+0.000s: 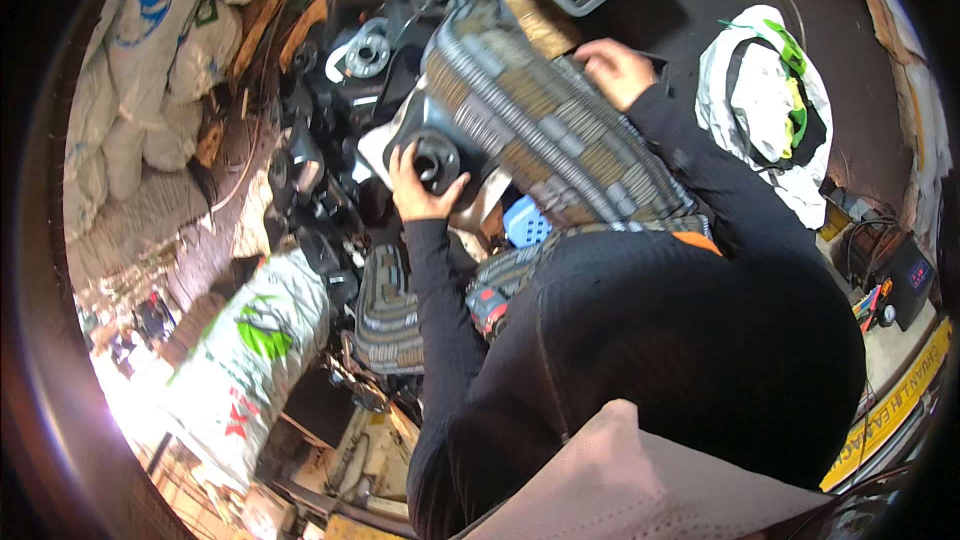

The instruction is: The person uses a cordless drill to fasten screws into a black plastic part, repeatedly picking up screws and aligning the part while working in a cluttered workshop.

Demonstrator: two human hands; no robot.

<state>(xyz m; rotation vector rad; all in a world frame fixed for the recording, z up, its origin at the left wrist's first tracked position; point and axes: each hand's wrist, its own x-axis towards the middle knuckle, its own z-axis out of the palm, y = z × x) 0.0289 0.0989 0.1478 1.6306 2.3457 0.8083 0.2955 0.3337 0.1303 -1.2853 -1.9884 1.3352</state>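
Observation:
My left hand (422,188) is closed on a black part with a round collar (432,162) and a hole through its middle. The thumb lies on one side of the collar and the fingers on the other. Beyond my patterned trouser leg (560,130), my right hand (615,72) has its fingers curled over the dark surface. A dark edge shows beside its wrist, but what the fingers hold, if anything, is hidden. Past the left hand lie several similar black parts, one with a grey round flange (366,56).
A grey bin (580,8) of black round parts stands at the far edge. At the right is an open white bag (710,90). White sacks (150,90) are piled at far left, and a green-printed sack (255,340) leans nearer. A blue perforated piece (526,222) lies by my legs.

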